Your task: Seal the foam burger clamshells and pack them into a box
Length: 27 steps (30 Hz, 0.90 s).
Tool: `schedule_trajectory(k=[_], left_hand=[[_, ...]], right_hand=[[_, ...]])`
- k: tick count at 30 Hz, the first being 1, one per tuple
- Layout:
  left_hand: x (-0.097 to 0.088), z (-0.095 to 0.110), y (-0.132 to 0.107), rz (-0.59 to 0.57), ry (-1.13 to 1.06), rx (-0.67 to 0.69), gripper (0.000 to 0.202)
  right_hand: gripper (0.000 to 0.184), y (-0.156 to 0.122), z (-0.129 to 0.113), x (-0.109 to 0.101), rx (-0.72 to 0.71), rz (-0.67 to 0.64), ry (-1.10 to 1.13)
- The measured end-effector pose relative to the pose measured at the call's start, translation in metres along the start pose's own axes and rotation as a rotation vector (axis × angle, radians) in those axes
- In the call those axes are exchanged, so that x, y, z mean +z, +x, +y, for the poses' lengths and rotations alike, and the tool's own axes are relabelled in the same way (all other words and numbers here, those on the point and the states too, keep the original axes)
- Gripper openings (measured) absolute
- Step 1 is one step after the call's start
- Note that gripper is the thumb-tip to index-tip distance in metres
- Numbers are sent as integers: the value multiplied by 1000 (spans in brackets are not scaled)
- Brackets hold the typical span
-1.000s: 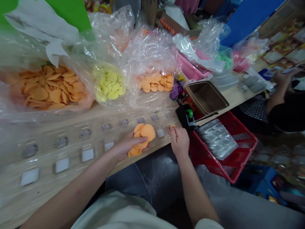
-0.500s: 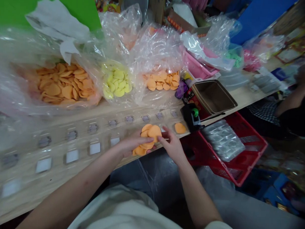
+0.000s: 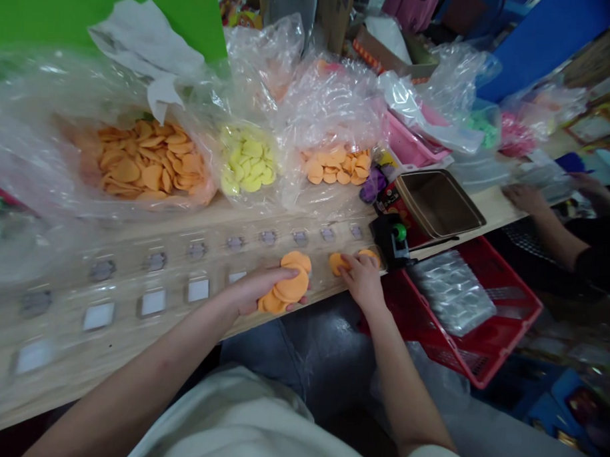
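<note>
My left hand [image 3: 255, 290] is closed round a stack of orange discs [image 3: 289, 284], held over the near edge of the wooden table [image 3: 131, 342]. A long clear plastic blister strip [image 3: 147, 283] with small grey and white inserts lies along the table. At its right end my right hand [image 3: 362, 280] presses an orange disc [image 3: 338, 261] into a pocket with its fingertips. Another orange disc [image 3: 370, 254] sits in the last pocket, right beside it.
Clear bags of orange discs [image 3: 142, 159], yellow discs [image 3: 250, 160] and more orange discs [image 3: 334, 166] line the back. A black tool with a green knob [image 3: 392, 238], a brown tray [image 3: 438, 203] and a red basket [image 3: 482, 315] are at right. Another person's hand [image 3: 523, 196] works far right.
My right hand took a disc from the stack in my left hand and moved right to the strip's end, setting it beside the disc placed earlier. The view shifted slightly.
</note>
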<state>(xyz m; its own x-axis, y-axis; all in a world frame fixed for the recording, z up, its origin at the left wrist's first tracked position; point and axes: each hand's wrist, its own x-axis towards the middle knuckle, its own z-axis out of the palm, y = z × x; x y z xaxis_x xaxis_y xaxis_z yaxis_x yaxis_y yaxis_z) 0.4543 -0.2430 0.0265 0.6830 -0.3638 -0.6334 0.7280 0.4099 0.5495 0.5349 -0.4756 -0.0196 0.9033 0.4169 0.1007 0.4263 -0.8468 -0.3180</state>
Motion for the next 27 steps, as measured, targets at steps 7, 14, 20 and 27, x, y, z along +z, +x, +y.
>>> schedule_trajectory(k=[7,14,20,27], left_hand=[[7,4,-11,-98,180,-5,42],[-17,-3,-31,91,33,80,35],[-41,-12,-46,-14,-230,170,32],[-37,-18,-44,49,-50,197,38]], right_hand=[[36,-6,-57,-12,103,-87,607],[35,6,-59,-4,316,52,835],[21,9,-61,25,-169,-48,328],[32,-4,-93,23,-17,-47,571]])
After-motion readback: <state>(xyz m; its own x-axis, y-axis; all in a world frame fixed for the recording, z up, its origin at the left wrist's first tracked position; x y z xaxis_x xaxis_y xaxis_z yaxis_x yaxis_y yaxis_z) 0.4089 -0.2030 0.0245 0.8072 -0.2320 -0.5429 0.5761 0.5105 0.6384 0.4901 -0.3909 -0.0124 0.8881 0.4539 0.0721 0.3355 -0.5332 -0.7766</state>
